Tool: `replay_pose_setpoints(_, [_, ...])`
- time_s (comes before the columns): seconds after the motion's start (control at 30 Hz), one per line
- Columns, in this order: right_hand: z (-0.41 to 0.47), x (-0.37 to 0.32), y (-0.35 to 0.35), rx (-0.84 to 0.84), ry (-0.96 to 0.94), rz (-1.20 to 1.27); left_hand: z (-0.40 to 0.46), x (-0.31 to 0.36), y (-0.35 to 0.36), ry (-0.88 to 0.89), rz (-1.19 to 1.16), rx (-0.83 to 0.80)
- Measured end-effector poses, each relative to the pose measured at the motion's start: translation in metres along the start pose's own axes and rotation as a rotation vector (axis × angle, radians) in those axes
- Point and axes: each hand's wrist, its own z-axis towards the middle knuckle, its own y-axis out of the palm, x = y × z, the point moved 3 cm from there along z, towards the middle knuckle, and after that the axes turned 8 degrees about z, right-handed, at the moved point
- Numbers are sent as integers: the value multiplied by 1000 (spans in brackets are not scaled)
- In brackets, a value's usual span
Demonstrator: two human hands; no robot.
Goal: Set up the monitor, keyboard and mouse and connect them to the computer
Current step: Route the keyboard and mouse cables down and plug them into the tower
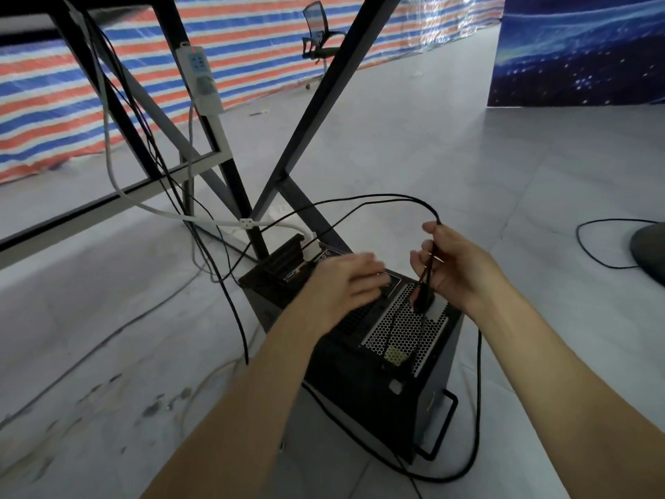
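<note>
1. The computer tower [360, 354] lay on the floor, rear panel up, nearest the viewer.
2. The right hand [453, 268] pinched two black cables [428, 268], plugs dangling over the vent; a careless thrust risked bending a plug.
3. The left hand [345, 282], fingers flat, rested on the ports, blurred.
4. Beyond, cables looped round the desk legs [288, 174] and could snag.

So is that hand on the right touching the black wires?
Touching. The head view shows the right hand with its fingers curled round the two black cables, which run through the grip and hang toward the computer.
</note>
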Motion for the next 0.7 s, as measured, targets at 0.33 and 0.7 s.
replay_pose_setpoints(0.33, [2, -17, -7, 149, -208, -58, -12, -13, 28, -174, 288, -448])
replay_pose_setpoints(0.7, [1, 8, -2, -48, 28, -389, -5, 17, -8, -35, -102, -164])
